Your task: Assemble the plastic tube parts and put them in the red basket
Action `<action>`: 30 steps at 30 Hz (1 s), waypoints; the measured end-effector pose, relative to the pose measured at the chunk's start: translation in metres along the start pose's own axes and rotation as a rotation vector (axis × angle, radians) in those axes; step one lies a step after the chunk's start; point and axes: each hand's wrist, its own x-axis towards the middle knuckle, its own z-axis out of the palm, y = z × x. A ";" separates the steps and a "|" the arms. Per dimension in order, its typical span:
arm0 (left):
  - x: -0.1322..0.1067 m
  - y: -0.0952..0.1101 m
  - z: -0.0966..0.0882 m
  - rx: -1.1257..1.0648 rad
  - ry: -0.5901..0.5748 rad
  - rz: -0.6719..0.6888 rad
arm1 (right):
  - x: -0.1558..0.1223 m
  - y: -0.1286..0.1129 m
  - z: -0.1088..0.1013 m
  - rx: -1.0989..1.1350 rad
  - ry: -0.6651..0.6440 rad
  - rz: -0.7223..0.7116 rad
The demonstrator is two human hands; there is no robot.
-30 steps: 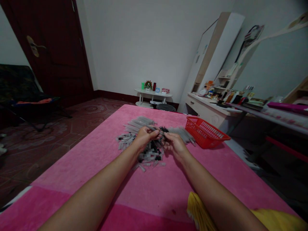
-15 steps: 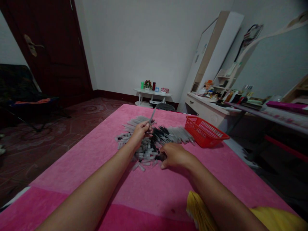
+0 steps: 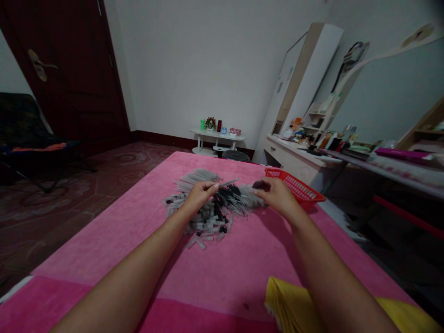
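Observation:
My left hand (image 3: 201, 193) pinches a thin grey pen-like tube (image 3: 229, 182) that points right and slightly upward. My right hand (image 3: 277, 194) is raised to the right of it, thumb and fingers closed around a small dark piece (image 3: 258, 184), blurred. Under and around the left hand lies a pile of short clear and black caps (image 3: 208, 225). Behind that hand is a bundle of long translucent tubes (image 3: 196, 177). Thin black-ended sticks (image 3: 231, 198) lie between the hands, with more pale sticks (image 3: 250, 194) partly behind the right hand.
A red plastic basket (image 3: 308, 196) stands at the right edge of the pink cloth-covered table (image 3: 138, 222). Yellow cloth (image 3: 289, 303) lies near my right forearm. Beyond are a white side table (image 3: 217, 134), a cluttered dresser (image 3: 301, 155) and a folding chair (image 3: 31, 138).
My right hand has lifted from the caps and moved up and right with a small dark piece. The tube in my left hand has tipped from steep to nearly level, pointing right.

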 end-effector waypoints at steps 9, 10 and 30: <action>0.001 -0.007 0.001 0.176 -0.124 0.021 | 0.002 -0.005 -0.004 0.109 0.157 -0.030; 0.001 -0.007 0.001 0.180 -0.128 0.023 | 0.001 -0.007 -0.003 0.106 0.153 -0.039; -0.002 0.001 0.005 0.200 -0.183 -0.007 | -0.003 -0.008 0.021 0.015 0.091 -0.123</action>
